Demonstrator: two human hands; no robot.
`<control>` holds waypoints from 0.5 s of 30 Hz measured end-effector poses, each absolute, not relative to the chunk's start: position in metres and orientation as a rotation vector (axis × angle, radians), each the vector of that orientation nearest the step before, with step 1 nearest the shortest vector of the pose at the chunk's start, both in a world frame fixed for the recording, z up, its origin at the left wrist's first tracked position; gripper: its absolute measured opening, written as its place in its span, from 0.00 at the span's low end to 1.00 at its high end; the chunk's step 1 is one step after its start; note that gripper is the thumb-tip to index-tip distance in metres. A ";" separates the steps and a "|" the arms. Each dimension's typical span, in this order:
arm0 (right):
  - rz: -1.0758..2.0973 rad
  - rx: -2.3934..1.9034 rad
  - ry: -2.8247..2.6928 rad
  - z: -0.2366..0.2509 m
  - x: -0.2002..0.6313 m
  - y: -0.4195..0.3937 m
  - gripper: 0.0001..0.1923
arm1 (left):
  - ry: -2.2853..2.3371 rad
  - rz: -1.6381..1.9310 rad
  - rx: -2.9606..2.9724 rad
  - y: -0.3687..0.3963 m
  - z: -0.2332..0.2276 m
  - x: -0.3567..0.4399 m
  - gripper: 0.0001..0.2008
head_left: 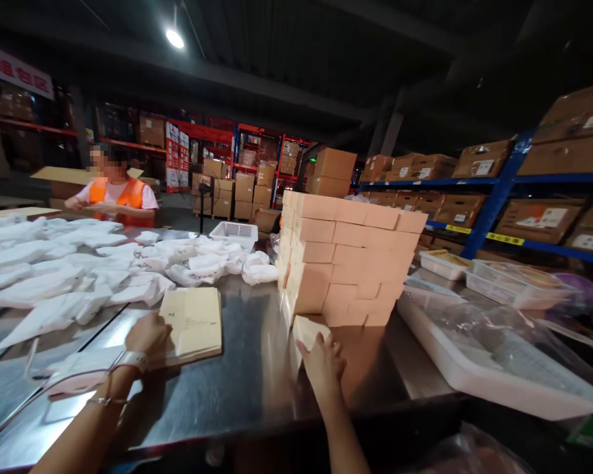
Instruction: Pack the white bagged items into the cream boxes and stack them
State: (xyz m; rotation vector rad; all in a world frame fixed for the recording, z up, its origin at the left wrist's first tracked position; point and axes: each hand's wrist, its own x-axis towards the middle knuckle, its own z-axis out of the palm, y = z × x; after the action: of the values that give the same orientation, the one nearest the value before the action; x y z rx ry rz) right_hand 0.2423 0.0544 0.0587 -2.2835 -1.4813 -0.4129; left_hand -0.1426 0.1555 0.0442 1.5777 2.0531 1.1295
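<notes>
My right hand (323,361) has its fingers and thumb around a small tan cardboard box (313,326) on the metal table. That box stands at the foot of a tall stack of similar boxes (356,263), right of centre. At the left, my left hand (149,332) is closed against the left edge of a pile of flat yellowish paper sheets or envelopes (195,322). Its fingertips are partly hidden, so what they pinch, if anything, does not show. Just below that wrist lies a pale, flat item with a cable (76,384).
White wrapped packets (79,263) cover the table's far left. Behind them are a white basket (234,232) and a person in an orange vest (116,194). A white tray with clear plastic (494,368) stands at right, before blue shelves (499,178) of cartons.
</notes>
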 end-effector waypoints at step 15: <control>-0.203 -2.002 -1.651 0.059 0.259 0.035 0.26 | 1.158 1.298 1.615 0.005 0.049 -0.079 0.22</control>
State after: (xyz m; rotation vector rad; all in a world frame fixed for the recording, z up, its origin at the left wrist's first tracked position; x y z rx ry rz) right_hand 0.2590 0.0347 0.0589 -2.0020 -1.6508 -0.2025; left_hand -0.0791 0.0046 0.0489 1.6147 1.1584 1.2982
